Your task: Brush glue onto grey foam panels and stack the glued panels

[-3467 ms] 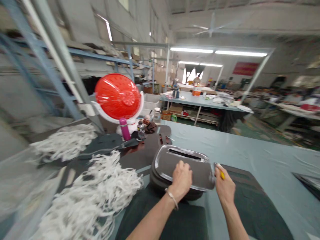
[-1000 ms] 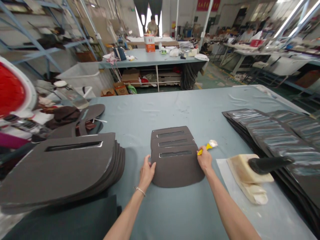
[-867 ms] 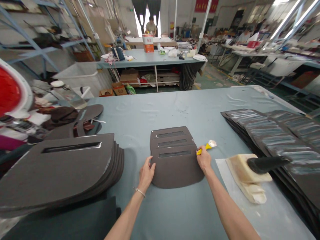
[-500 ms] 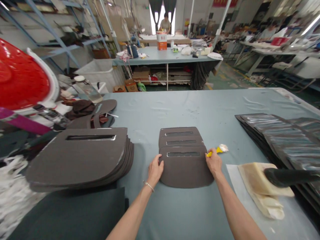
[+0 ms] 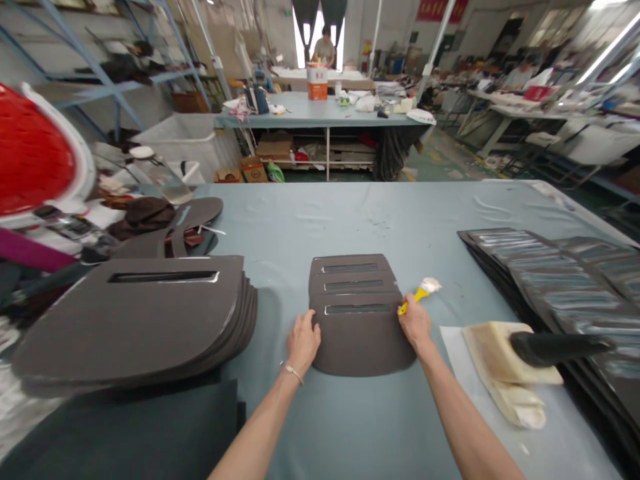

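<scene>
Three dark brown slotted pieces (image 5: 359, 320) lie overlapped in a small fan on the grey table (image 5: 350, 213) in front of me. My left hand (image 5: 303, 340) rests on the left edge of the nearest piece, fingers curled on it. On the right edge sits my right hand (image 5: 414, 323), closed on a small yellow-handled brush (image 5: 419, 295) whose pale tip points up and to the right.
A thick stack of the same dark pieces (image 5: 135, 320) lies at the left, rows of glossy pieces (image 5: 555, 280) at the right. A pale glue-crusted block with a black handle (image 5: 520, 353) sits on white paper. A red fan (image 5: 30, 160) stands far left; a person works at a far table.
Since 3.5 s ago my view swung from the left stack to the table centre. In the last second both hands stayed on the nearest piece; the brush tip lifted slightly.
</scene>
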Tool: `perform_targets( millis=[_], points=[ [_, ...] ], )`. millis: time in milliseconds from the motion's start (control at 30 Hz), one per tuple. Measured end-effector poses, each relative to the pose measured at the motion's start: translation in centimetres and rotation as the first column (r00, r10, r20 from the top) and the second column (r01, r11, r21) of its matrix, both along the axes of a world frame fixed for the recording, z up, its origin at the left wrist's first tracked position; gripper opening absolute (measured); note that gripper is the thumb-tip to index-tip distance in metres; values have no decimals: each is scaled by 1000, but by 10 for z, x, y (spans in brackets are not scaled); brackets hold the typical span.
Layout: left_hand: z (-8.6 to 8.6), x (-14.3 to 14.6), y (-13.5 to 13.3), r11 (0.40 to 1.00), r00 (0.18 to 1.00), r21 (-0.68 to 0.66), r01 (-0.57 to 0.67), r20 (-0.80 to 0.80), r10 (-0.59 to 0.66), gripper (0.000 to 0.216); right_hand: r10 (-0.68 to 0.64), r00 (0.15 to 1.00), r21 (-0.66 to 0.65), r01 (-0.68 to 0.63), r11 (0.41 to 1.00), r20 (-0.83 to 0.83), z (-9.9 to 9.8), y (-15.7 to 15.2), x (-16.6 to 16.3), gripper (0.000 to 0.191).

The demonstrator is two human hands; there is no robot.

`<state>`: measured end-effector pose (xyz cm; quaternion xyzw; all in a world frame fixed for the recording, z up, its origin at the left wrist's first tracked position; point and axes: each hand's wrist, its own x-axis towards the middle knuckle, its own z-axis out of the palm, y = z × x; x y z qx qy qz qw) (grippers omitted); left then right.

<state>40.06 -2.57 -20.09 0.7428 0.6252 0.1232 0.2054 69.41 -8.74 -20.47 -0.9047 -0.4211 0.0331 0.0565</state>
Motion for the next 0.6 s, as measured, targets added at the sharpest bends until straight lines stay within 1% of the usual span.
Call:
perform_targets(
  millis=[100,167,233,300,367,467,600],
  points=[
    [0,0,2,996,998,82,23,-56,-18,33,19,1000,28,-19,999,17,2,-1,4,18],
    [0,-1,6,993,998,111,40,-49,-35,30,14,1000,59,-14,998,12,3,-1,11,20],
    [-1,-1,12,989,999,141,48,-16,-47,27,13,1000,103,-13,995,-2,4,3,21,16],
    [-1,0,17,980,996,182,76,27,-82,28,55,998,148,-50,988,-30,4,11,29,13],
    [-1,2,20,970,988,207,130,57,-145,32,146,987,176,-132,976,-66,4,22,35,17],
    [-3,6,22,961,976,200,192,63,-208,36,253,963,135,-240,961,-89,5,37,36,28],
    [-8,8,21,963,976,183,200,44,-212,35,321,945,-10,-323,947,-57,9,51,35,30]
  ],
)
